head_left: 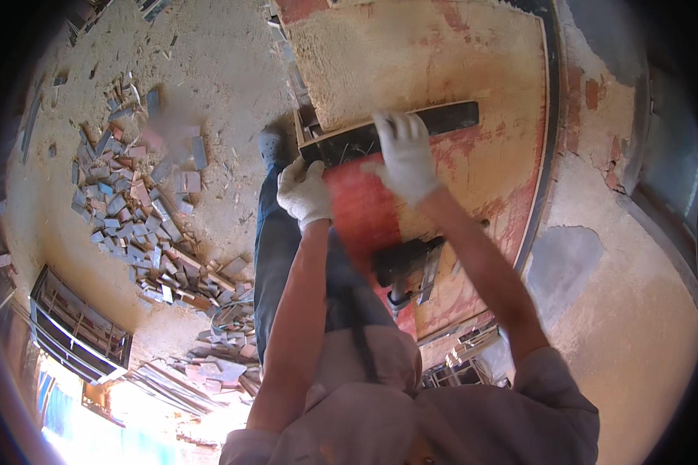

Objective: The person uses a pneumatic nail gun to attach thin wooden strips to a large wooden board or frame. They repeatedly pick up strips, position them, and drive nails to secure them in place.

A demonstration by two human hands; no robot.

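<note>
Lying clamped in left fingers, the dark board runs under right fingers, their grip unclear.

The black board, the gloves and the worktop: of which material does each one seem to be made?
Black board: probably wood or plywood with a dark coating; its long far edge shows pale.
White gloves: probably cloth, perhaps knitted; they look matt and follow the fingers softly.
Worktop: perhaps a wooden panel, with patchy, worn red colour over tan; its core I cannot tell.
</note>
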